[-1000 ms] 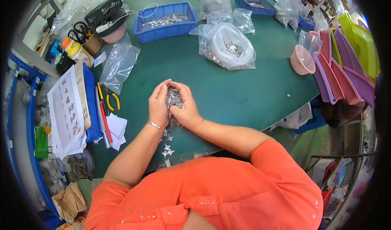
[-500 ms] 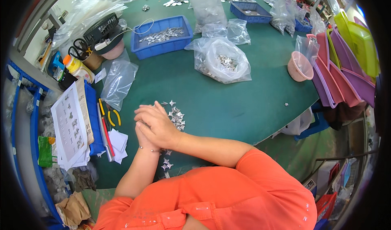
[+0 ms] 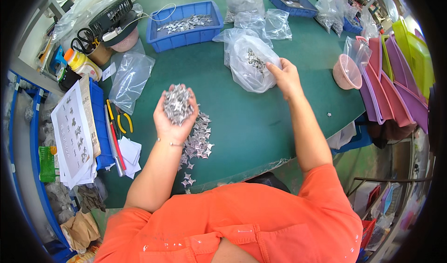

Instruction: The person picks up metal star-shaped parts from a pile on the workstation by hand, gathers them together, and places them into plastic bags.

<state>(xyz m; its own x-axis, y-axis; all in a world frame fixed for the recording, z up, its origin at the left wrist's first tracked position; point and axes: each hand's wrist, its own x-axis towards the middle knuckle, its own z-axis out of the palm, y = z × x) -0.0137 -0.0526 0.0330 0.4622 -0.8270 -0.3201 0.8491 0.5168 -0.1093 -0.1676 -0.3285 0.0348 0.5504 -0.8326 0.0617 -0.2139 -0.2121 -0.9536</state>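
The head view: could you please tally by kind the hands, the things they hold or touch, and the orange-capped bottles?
Hands, the left hand and the right hand: 2
Handful of silver pieces, in the left: 1
Open plastic bag, at the right: 1
Orange-capped bottle: 1
Total: 5
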